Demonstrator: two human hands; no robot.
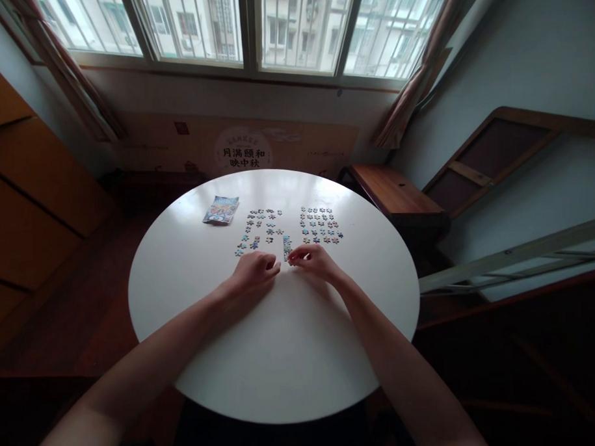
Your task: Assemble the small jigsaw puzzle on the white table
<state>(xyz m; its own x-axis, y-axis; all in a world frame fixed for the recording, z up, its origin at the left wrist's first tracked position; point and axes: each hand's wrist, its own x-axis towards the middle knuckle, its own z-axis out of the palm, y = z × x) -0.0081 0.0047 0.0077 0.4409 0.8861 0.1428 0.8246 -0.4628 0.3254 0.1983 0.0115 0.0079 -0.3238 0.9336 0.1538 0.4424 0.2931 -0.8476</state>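
A narrow strip of joined jigsaw pieces (286,244) stands out from the loose ones on the white round table (283,366). At its near end, my right hand (314,263) pinches a small puzzle piece (292,262) between thumb and fingertips, touching or very close to the strip. My left hand (256,268) rests just left of the strip, its fingers curled in; what they hold, if anything, is hidden. Loose puzzle pieces (261,216) lie scattered beyond my left hand. Another group of puzzle pieces (319,225) sits in rough rows beyond my right hand.
A crumpled, printed blue packet (221,210) lies at the table's far left. Behind the table's right side is a wooden bench (391,188). A printed banner (294,140) hangs below the barred windows (298,31).
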